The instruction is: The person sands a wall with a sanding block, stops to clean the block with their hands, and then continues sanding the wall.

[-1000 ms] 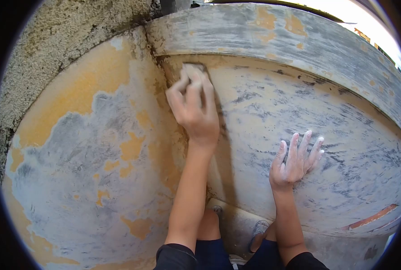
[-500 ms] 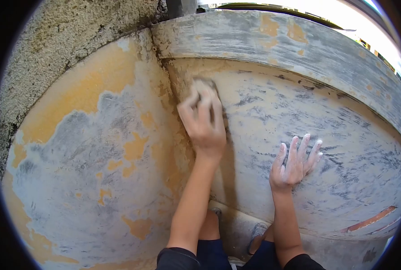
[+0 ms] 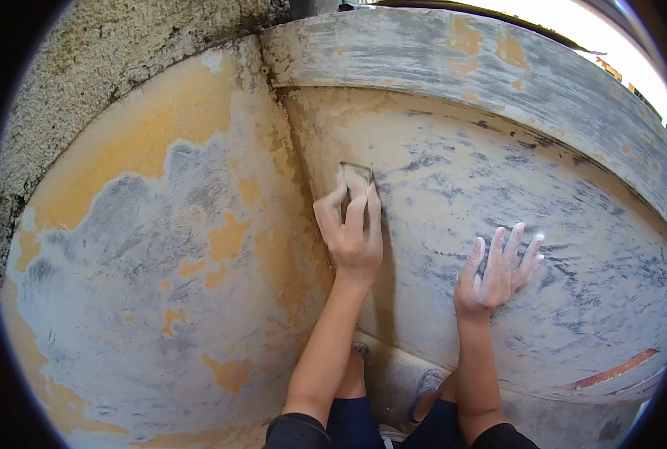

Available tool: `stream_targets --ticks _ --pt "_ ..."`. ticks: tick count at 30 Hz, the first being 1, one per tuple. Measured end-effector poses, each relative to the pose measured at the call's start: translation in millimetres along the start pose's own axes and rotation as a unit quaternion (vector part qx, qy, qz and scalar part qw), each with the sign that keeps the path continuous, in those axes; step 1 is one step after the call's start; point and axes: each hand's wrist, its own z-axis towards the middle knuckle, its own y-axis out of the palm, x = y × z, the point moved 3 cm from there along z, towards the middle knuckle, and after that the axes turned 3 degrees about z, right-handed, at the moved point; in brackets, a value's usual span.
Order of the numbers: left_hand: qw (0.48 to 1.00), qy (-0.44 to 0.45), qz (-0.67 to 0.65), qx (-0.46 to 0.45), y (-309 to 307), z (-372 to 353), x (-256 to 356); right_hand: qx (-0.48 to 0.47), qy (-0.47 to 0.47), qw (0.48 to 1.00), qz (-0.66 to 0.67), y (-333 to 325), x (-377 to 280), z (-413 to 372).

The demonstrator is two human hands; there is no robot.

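My left hand (image 3: 357, 239) is closed around a small, squarish piece of sandpaper (image 3: 358, 171) with dark edges, its face dusted pale. It presses this against the beige, scuffed right-hand wall panel (image 3: 438, 194), a little right of the inner corner. My right hand (image 3: 496, 273) lies lower on the same panel, fingers spread and coated in white dust, holding nothing. The side of the sandpaper that faces the wall is hidden.
On the left, a patchy grey and yellow wall (image 3: 139, 284) meets the panel at the corner. A streaked grey ledge (image 3: 393, 49) runs along the top. Rough concrete (image 3: 124, 52) borders the upper left. My shoes (image 3: 428, 385) stand below, near a reddish scrape (image 3: 617, 369).
My left hand has slid down and slightly right along the panel with the sandpaper. The right hand keeps nearly the same spot, and the view has shifted a little.
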Motion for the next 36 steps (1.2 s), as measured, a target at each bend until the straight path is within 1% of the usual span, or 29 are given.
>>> stream_targets --ticks 1,3,4,6,7,9,10,12,13,15,16,19,23,25,27,29,30,32,33,36 --pt "1.0 -0.001 0.005 -0.002 2 5 -6 -0.003 0.002 1.0 0.0 -1 -1 0" --pt "0.999 0.005 -0.001 0.048 15 48 -14 -0.001 0.003 1.0 0.008 1 -1 0" --pt "0.999 0.005 -0.004 0.044 20 61 -13 0.001 0.003 1.0 0.011 0 0 -1" --pt "0.998 -0.009 0.029 0.063 22 75 -12 -0.005 0.002 1.0 0.008 -1 2 -4" --pt "0.997 -0.008 0.028 0.066 20 63 -12 0.001 0.002 1.0 0.007 1 1 -3" --pt "0.999 -0.002 -0.028 0.045 15 16 -12 0.008 0.004 1.0 0.009 2 1 0" --pt "0.999 -0.003 -0.027 0.044 7 0 -9 0.003 0.005 1.0 0.011 0 0 -2" --pt "1.0 -0.004 -0.019 -0.007 -3 -13 -1 0.004 0.003 1.0 0.011 0 -1 0" --pt "1.0 -0.009 -0.016 -0.007 -1 -13 -6 0.007 -0.001 1.0 0.012 0 -2 0" --pt "0.999 0.025 -0.011 0.023 8 28 -9 0.001 0.005 1.0 0.012 0 -2 -1" --pt "0.999 0.021 -0.006 0.049 15 49 -12 -0.002 0.015 1.0 0.006 1 -1 -2" --pt "0.998 0.017 0.021 0.049 19 70 -11 -0.005 0.004 1.0 0.002 1 0 -2" --pt "0.999 0.012 -0.018 0.033 5 -1 -7 0.001 0.006 1.0 0.002 2 0 -3" --pt "1.0 -0.002 -0.025 -0.014 -2 -18 -4 0.001 0.003 1.0 0.006 1 0 -2" --pt "1.0 -0.007 -0.018 -0.007 4 8 -6 -0.002 0.003 1.0 0.008 0 -1 -2" --pt "0.999 0.016 -0.003 0.046 16 51 -13 0.0 0.011 1.0 0.001 2 -1 -1" --pt "0.999 0.014 -0.004 0.042 19 62 -13 0.0 0.009 1.0 0.005 2 -1 -1" --pt "0.998 0.004 0.034 0.054 22 74 -12 -0.002 0.006 1.0 0.009 0 1 -2" --pt "0.998 0.006 0.031 0.055 21 66 -12 0.002 0.003 1.0 0.011 0 1 -3" --pt "1.0 0.006 0.003 0.019 6 5 -7 0.005 0.002 1.0 0.012 1 0 -2"
